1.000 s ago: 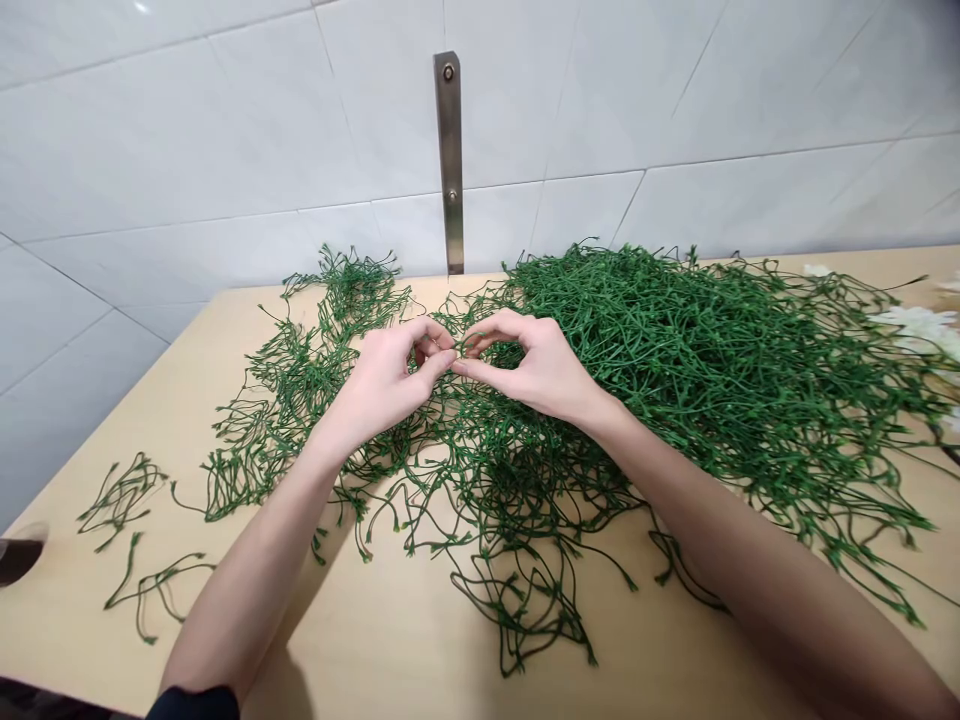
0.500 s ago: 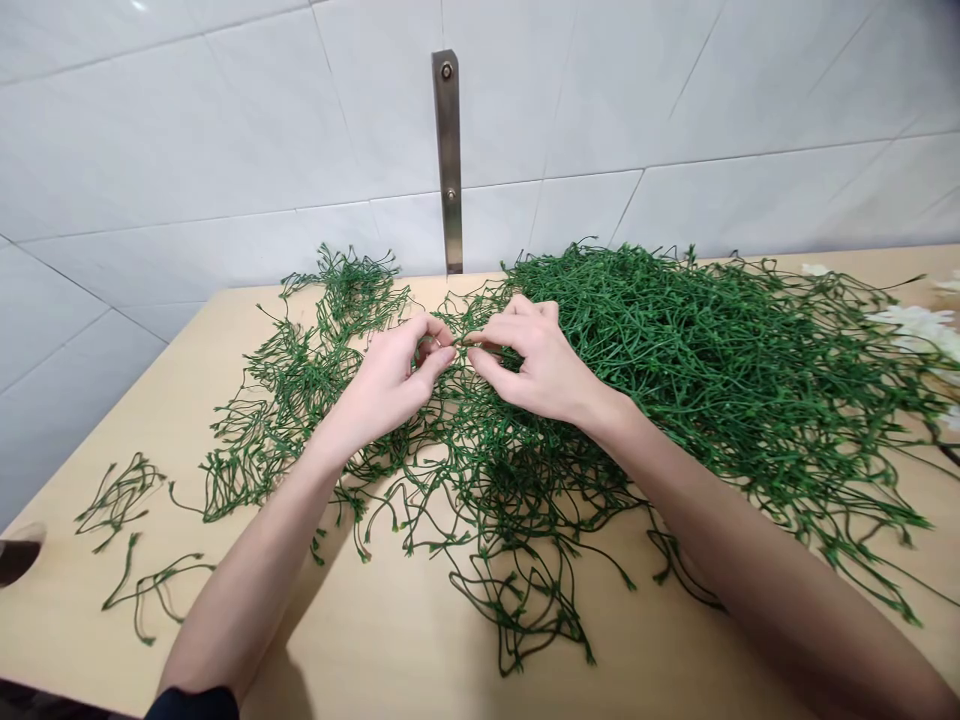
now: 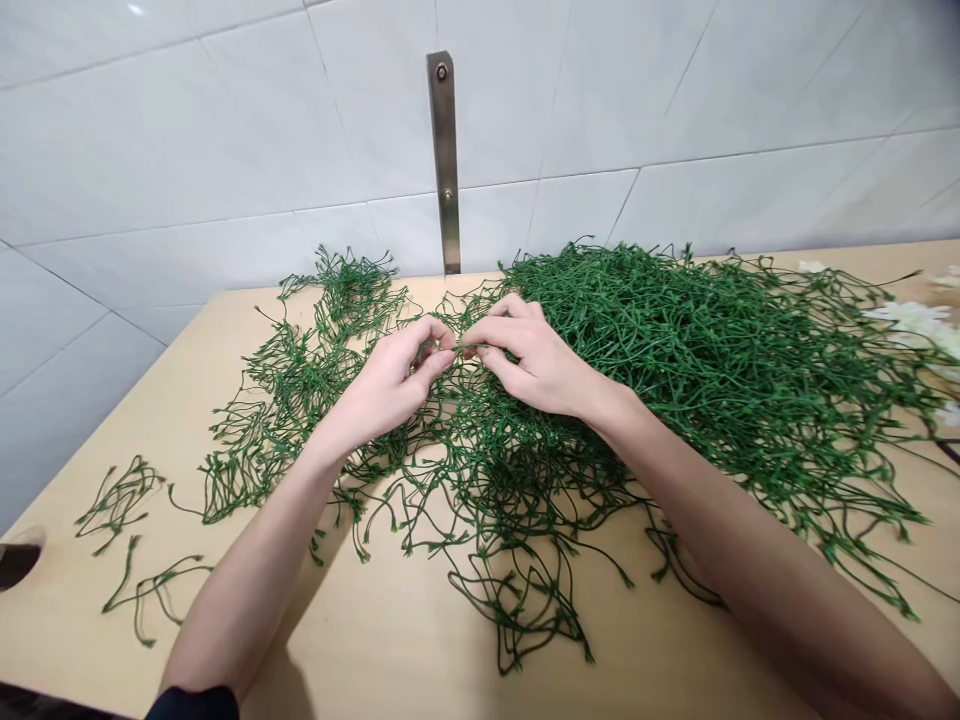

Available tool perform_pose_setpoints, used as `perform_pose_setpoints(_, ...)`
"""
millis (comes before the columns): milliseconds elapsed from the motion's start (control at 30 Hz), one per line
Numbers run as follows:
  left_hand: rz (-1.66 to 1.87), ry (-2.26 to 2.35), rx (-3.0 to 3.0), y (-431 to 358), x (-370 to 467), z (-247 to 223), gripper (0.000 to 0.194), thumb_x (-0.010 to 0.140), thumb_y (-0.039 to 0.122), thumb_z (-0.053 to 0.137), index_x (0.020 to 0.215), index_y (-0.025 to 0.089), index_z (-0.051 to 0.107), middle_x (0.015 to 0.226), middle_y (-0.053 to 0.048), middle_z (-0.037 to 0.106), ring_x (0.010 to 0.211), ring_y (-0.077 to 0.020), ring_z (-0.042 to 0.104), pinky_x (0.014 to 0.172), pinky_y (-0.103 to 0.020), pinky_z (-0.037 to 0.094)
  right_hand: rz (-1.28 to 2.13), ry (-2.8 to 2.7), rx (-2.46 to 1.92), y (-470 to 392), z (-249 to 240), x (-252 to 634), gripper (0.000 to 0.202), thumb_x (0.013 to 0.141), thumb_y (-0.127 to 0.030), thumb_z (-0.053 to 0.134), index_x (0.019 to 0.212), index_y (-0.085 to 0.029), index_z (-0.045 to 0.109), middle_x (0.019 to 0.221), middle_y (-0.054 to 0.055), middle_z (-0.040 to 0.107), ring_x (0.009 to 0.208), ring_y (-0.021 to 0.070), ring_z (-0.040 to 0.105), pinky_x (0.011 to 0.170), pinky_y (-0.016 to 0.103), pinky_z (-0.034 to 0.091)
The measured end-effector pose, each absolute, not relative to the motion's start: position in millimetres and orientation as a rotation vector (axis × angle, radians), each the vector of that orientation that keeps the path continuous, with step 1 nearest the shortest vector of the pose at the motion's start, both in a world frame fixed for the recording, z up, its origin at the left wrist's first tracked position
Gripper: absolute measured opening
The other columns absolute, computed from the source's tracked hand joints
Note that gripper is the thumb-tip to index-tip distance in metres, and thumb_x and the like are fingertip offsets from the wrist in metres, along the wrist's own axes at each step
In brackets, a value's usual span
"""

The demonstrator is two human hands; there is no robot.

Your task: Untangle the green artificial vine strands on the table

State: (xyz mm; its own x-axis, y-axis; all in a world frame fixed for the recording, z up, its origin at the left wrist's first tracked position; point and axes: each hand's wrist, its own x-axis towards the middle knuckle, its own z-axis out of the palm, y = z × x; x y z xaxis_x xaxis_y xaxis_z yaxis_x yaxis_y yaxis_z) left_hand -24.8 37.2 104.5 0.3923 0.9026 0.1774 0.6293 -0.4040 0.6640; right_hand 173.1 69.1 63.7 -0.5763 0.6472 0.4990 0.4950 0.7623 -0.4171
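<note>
Fingertip to fingertip, my two hands meet over the middle of the table. My left hand is closed in a pinch on a thin green plastic stem. The thumb and forefinger of my right hand pinch the same stem, just to the right. Most of that stem is hidden by the fingers. Under and beside my right hand lies a large tangled heap of green plastic stems with small forked tips. A looser spread of stems lies left of my left hand.
Stray stems lie at the left and front of the wooden table. White artificial flowers rest at the right edge. Behind stands a tiled wall with a bolted metal strip. A dark round object is at the left edge.
My right hand's fingers have shifted slightly and drawn closer together around the stem. My left hand keeps nearly the same pose. The heaps look unchanged.
</note>
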Motion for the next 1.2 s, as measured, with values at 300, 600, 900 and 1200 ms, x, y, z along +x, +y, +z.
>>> perform_pose_setpoints(300,0.875,1.479,2.040,38,-28,110,0.008,0.089,0.026,0.053,0.089,0.019,0.055,0.078,-0.001,0.059,0.069,-0.0137,0.051,0.060,-0.026,0.039,0.286,-2.152,-0.951,71,65,178,0.033,0.081,-0.013,0.052,0.107,-0.024,0.069,0.131,0.004,0.064,0.124,0.0306,0.043,0.099,0.053,0.027)
perform_pose_setpoints(600,0.861,1.418,2.130,38,-24,103,0.017,0.088,0.025,0.058,0.102,0.017,0.062,0.083,-0.003,0.065,0.070,-0.0131,0.054,0.061,-0.025,0.041,0.623,-2.110,-0.867,57,73,162,0.016,0.081,-0.033,0.071,0.091,-0.021,0.071,0.095,0.005,0.071,0.100,0.0235,0.058,0.094,0.044,0.040)
perform_pose_setpoints(900,0.882,1.420,2.141,38,-22,102,0.005,0.090,0.021,0.054,0.087,0.017,0.055,0.077,0.000,0.063,0.065,-0.0109,0.054,0.060,-0.024,0.041,0.839,-2.007,-0.893,60,68,159,0.020,0.075,-0.019,0.065,0.095,-0.015,0.066,0.080,0.002,0.071,0.079,0.0168,0.066,0.084,0.035,0.048)
perform_pose_setpoints(1200,0.779,1.243,1.911,41,-28,101,0.021,0.087,0.029,0.060,0.102,0.020,0.049,0.085,0.000,0.060,0.070,-0.0118,0.062,0.063,-0.025,0.051,0.729,-2.011,-0.908,64,64,163,0.017,0.074,-0.019,0.061,0.085,-0.018,0.074,0.083,0.003,0.074,0.079,0.0172,0.066,0.079,0.034,0.050)
